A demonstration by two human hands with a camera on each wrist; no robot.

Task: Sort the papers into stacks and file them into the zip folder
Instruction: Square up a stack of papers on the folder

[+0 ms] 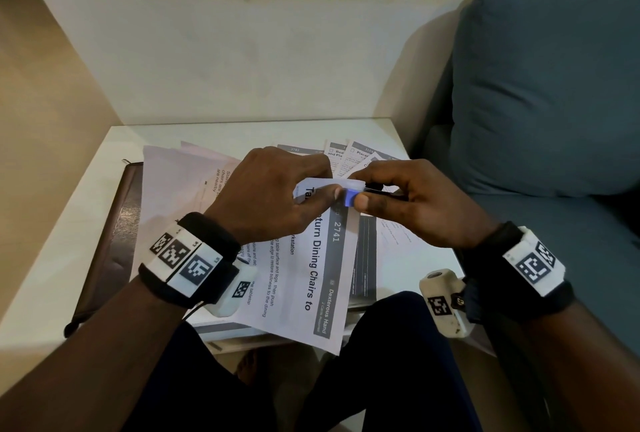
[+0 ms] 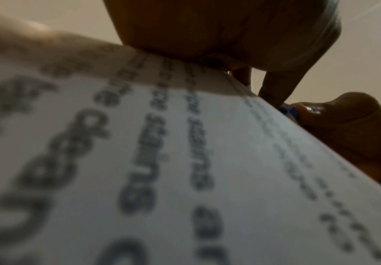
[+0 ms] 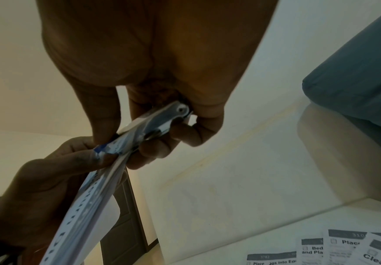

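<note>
The sheet point(image 1: 311, 268) at centre is white with black print and a dark grey band carrying white digits. A small blue patch point(image 1: 349, 197) shows at its top edge, mid-frame, and the stapler point(image 3: 162, 120) at the centre of the right wrist view is shiny silver. The papers point(image 1: 360, 154) behind are white with grey headers. The table point(image 1: 69, 241) is white. The folder point(image 1: 114, 234) at left is dark brown. The cushion point(image 1: 554, 85) at upper right is muted teal-blue. The wall point(image 1: 242, 33) at top is cream. The wristbands point(image 1: 187, 261) at the lower left and right are black, with white blocks bearing black-and-white square codes.
</note>
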